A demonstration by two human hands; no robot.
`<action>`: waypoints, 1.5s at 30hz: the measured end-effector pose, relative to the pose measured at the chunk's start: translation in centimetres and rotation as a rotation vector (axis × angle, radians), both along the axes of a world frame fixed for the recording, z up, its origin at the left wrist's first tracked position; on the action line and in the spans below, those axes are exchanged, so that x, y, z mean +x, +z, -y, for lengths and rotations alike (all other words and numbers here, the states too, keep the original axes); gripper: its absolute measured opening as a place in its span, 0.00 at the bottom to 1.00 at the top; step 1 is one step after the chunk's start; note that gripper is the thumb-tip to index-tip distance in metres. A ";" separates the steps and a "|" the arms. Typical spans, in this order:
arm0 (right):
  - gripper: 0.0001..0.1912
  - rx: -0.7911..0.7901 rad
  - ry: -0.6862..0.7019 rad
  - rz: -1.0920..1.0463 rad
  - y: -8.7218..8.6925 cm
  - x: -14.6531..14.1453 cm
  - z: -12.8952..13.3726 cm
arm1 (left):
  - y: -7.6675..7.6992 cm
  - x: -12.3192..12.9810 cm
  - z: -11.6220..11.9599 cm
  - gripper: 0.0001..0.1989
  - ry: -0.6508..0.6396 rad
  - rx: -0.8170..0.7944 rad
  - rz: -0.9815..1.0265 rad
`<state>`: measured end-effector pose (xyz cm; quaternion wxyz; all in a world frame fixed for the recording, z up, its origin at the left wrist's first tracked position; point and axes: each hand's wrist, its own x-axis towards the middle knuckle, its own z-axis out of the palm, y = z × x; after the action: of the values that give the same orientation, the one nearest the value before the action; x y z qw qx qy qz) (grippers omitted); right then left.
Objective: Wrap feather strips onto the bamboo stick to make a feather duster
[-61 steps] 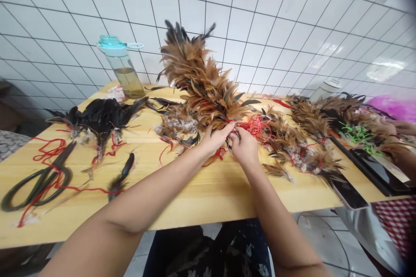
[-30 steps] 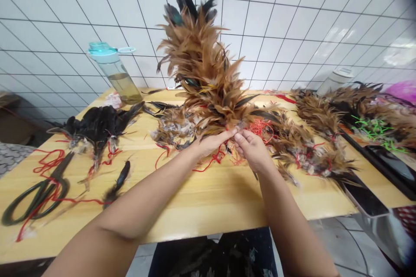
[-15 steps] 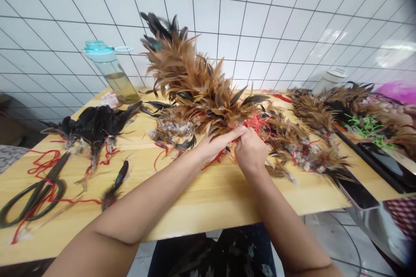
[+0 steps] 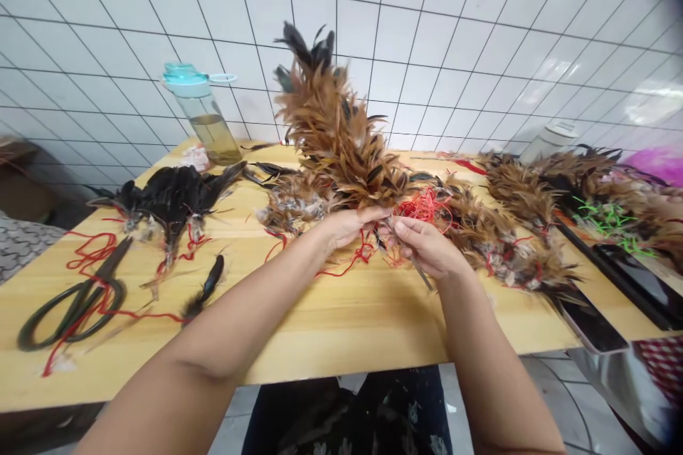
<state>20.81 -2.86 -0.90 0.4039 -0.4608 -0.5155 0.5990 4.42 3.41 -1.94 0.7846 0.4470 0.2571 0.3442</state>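
A feather duster [image 4: 341, 135], brown with dark feathers at its tip, slants up and left from my hands. My left hand [image 4: 349, 227] is closed around its lower end. My right hand [image 4: 427, 245] is closed beside it, fingers pinched at the duster's base. From under the right hand pokes a thin grey stick [image 4: 423, 275]; whether it belongs to the duster I cannot tell. Tangled red string [image 4: 425, 206] lies just behind the right hand. Tied bunches of brown feathers [image 4: 302, 202] lie left of the hands, and more brown feathers [image 4: 501, 245] lie to the right.
Black scissors [image 4: 80, 302] lie on the table [image 4: 341, 327] at the left, red string across them. Black feather bunches [image 4: 171, 202] and a water bottle [image 4: 210, 128] are behind them. Phones [image 4: 595, 320] lie at the right, near green ties [image 4: 608, 217] and another person's hand [image 4: 666, 205].
My right hand has shifted slightly right and turned, its fingers now showing. The duster stands more upright. The view has swung a little, moving the table's left-hand things rightward.
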 end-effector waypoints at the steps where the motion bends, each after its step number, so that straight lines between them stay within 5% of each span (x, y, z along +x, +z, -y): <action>1: 0.23 -0.062 0.057 -0.041 0.3 0.5 -0.1 | 0.0 -0.2 -0.2 0.18 -0.050 0.052 -0.026; 9: 0.21 -0.290 0.394 -0.168 1.0 1.6 -1.7 | -0.2 -0.5 -0.7 0.18 -0.187 0.234 -0.114; 16: 0.17 -0.286 0.243 -0.384 -0.9 0.0 -1.2 | -0.6 -0.8 -0.8 0.19 -0.302 0.157 -0.112; 22: 0.16 -0.232 0.073 -0.490 -1.1 -1.0 -0.8 | -1.1 0.9 -0.3 0.19 0.026 0.021 0.000; 31: 0.20 -0.066 -0.117 -0.383 -1.7 -3.0 -0.3 | -0.3 3.3 2.1 0.24 0.297 -0.135 -0.025; 39: 0.21 0.033 -0.176 -0.236 -2.0 -4.1 0.0 | 0.1 2.6 1.8 0.20 0.246 -0.178 0.064; 45: 0.24 -0.078 0.019 -0.348 -1.3 -2.5 -0.1 | 0.1 2.2 1.3 0.18 0.227 -0.070 0.109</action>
<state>18.32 -2.75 -2.16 0.4631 -0.3604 -0.4186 0.6932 6.58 2.07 -1.87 0.7686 0.3679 0.2748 0.4454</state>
